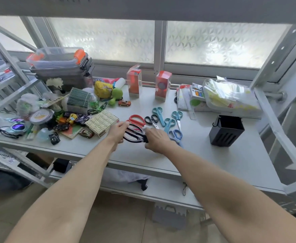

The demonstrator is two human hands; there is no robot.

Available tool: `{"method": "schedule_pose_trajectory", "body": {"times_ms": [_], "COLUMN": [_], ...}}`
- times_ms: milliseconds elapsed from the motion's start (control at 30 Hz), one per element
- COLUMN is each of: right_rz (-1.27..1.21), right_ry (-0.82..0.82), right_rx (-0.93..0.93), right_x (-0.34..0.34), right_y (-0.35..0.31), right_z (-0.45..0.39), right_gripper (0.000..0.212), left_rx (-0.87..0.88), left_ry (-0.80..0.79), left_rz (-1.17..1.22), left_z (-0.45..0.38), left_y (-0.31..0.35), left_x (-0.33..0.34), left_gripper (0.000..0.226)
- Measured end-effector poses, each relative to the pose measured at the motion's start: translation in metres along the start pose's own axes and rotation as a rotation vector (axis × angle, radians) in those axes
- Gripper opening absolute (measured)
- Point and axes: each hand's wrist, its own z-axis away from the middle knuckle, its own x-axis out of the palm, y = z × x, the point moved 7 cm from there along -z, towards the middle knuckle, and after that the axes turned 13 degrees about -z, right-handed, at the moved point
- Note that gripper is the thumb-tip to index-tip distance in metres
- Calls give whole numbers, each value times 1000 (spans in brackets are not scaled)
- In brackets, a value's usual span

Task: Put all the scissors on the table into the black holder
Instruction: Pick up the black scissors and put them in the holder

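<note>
Large black-handled scissors (135, 134) sit just above the table's middle, held between both hands. My left hand (117, 131) grips the handle loops from the left. My right hand (157, 140) closes on the blade end, hiding the blades. Behind them lie red-handled scissors (136, 118), small black scissors (151, 120), three teal scissors (158, 113) (169, 124) (177, 116), and blue scissors (175, 135) partly under my right hand. The black holder (227, 131) stands upright at the right, with nothing visible inside.
Toy cars, sunglasses, a yellow box (101, 122) and other clutter fill the table's left. Two red boxes (134, 83) (162, 85) stand at the back. A plastic-wrapped pile (229, 98) lies behind the holder. Metal shelf posts (273, 130) frame the right side.
</note>
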Motion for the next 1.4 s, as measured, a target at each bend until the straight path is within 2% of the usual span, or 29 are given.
{"method": "schedule_pose_trajectory", "body": {"times_ms": [133, 333, 433, 533, 600, 667, 733, 833, 900, 967, 1067, 1133, 1267, 1400], "right_rz": [-112, -136, -108, -139, -186, -245, -310, -433, -473, -500, -510, -508, -503, -430], "right_ry": [84, 348, 512, 636, 701, 768, 823, 876, 880, 850, 778, 709, 619, 574], "right_rx": [-8, -4, -1, 16, 30, 67, 104, 136, 169, 191, 217, 260, 337, 382], "right_x": [-29, -106, -145, -178, -196, -212, -224, -228, -224, -214, -197, -183, -160, -147], "right_y": [3, 21, 41, 68, 86, 106, 126, 153, 167, 178, 188, 195, 205, 207], "right_z": [-1, 13, 27, 46, 61, 76, 91, 110, 119, 122, 121, 120, 118, 113], "right_gripper": [32, 34, 37, 33, 29, 26, 20, 9, 8, 8, 8, 12, 12, 17], "left_rx": [117, 317, 380, 424, 446, 474, 455, 415, 405, 371, 335, 330, 375, 417], "left_ry": [19, 77, 116, 38, -54, -107, -140, -211, -289, -377, -469, -494, -504, -501], "left_rz": [161, 232, 321, 455, 505, 485, 401, 157, -38, -189, -354, -396, -333, -276], "left_z": [4, 11, 28, 58, 73, 81, 84, 84, 81, 81, 80, 77, 78, 77], "left_y": [50, 139, 179, 215, 231, 238, 234, 214, 198, 183, 169, 165, 166, 162], "left_x": [-3, 10, 29, 61, 83, 105, 129, 172, 199, 221, 245, 255, 265, 264], "left_gripper": [11, 18, 15, 17, 27, 30, 23, 17, 25, 47, 79, 90, 85, 60]}}
